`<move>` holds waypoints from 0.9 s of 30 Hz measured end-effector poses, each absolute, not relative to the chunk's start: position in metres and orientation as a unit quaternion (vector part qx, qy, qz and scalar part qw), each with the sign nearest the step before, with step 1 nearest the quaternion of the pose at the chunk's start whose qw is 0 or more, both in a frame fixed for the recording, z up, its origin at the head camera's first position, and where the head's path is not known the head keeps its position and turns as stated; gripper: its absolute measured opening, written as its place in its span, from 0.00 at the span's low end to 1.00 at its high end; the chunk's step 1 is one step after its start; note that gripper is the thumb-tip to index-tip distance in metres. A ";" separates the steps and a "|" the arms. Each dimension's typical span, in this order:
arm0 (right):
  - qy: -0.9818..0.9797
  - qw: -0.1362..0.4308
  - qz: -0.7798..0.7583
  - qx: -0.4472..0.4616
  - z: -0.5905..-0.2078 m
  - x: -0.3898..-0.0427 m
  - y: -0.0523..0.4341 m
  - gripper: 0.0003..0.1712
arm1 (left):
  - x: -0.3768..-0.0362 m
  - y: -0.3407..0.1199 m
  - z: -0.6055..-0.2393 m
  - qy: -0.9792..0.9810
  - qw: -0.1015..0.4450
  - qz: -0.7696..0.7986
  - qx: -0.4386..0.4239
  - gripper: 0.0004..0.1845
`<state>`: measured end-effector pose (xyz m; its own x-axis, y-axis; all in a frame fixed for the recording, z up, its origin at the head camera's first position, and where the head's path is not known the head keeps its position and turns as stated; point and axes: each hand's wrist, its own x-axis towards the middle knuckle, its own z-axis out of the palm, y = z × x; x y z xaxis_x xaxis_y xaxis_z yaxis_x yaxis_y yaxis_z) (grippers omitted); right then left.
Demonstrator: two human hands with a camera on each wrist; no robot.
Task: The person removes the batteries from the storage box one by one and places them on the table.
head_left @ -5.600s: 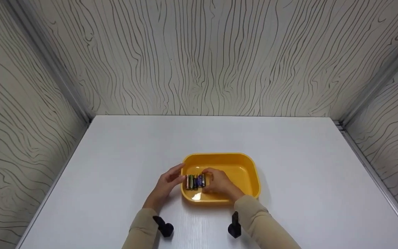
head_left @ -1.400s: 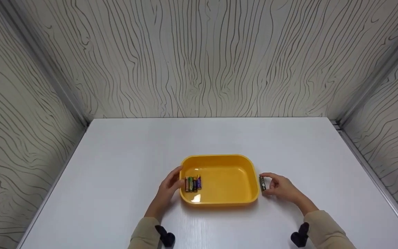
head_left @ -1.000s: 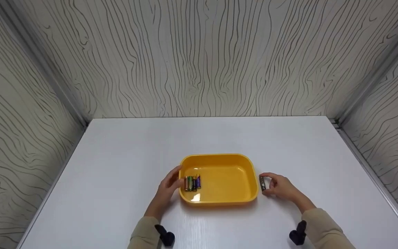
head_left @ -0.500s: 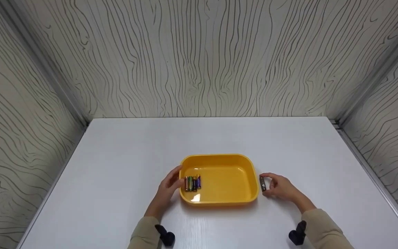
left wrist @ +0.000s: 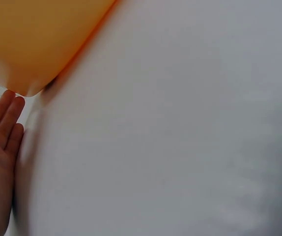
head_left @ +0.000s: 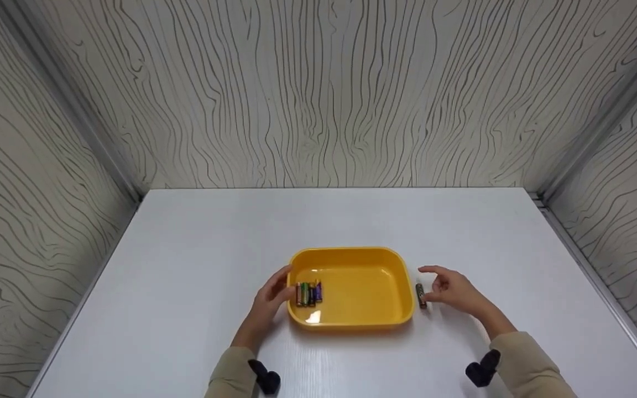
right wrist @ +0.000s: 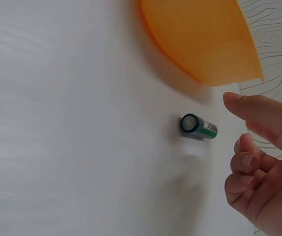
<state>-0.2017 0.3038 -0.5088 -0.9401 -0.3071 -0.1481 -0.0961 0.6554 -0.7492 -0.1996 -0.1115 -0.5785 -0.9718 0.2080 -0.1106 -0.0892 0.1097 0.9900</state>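
Observation:
A yellow tray [head_left: 390, 315] sits on the white table, with several batteries [head_left: 308, 293] lying side by side at its left end. My left hand [head_left: 270, 298] rests with straight fingers against the tray's left wall [left wrist: 28, 59]. One battery [head_left: 420, 296] lies on the table just right of the tray, also seen as the battery [right wrist: 198, 127] in the right wrist view. My right hand [head_left: 451, 288] hovers beside it with fingers loosely spread, holding nothing; its fingers [right wrist: 259, 147] stay clear of the battery.
The white table [head_left: 197, 249] is closed in by wood-grain walls [head_left: 318, 88] at the back and both sides. Black wrist mounts [head_left: 481, 371] show near the front edge.
My right hand took one battery from the tray, set it on the table right of the tray, then let go and lifted away. The left hand has not moved.

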 end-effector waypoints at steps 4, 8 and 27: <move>0.902 0.105 -0.400 -0.123 -0.492 -0.203 0.299 0.33 | -0.199 -0.110 -0.577 0.738 0.109 0.664 0.047 0.32; 0.900 0.089 -0.406 -0.127 -0.479 -0.203 0.291 0.32 | -0.198 -0.110 -0.575 0.739 0.113 0.663 0.045 0.31; 0.882 0.106 -0.424 -0.176 -0.466 -0.210 0.243 0.32 | -0.198 -0.111 -0.575 0.735 0.124 0.665 0.041 0.28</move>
